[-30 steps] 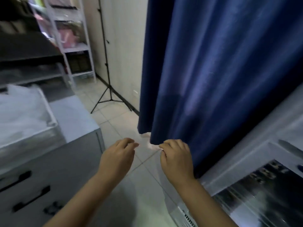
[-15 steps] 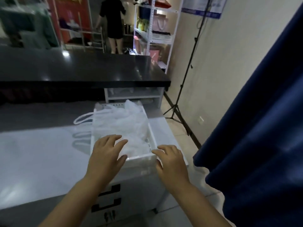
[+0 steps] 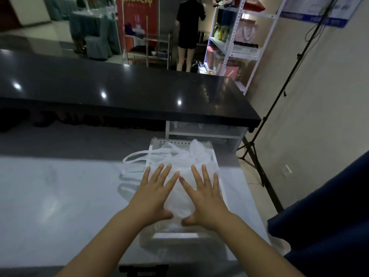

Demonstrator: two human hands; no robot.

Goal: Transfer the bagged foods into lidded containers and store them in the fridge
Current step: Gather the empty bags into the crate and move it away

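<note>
A clear rectangular container (image 3: 180,235) stands on the pale grey counter (image 3: 60,196), near its right end. A crumpled white plastic bag (image 3: 183,156) fills it, and the bag's handles loop out over the left rim. My left hand (image 3: 154,193) and my right hand (image 3: 203,194) lie side by side over the bag, fingers straight and spread, palms down. Whether the palms press the bag or hover just above it is unclear. What lies inside the bag is hidden.
A raised black countertop (image 3: 119,92) runs behind the grey counter. A dark blue curtain (image 3: 329,226) hangs at the right. A black tripod stand (image 3: 265,156) leans by the beige wall, with white shelving (image 3: 237,47) behind. A person in black (image 3: 188,33) stands far back.
The view swung left from the curtain to the counter. Both hands moved from in front of the curtain to the container's near edge, then forward over the bag with fingers spread.
</note>
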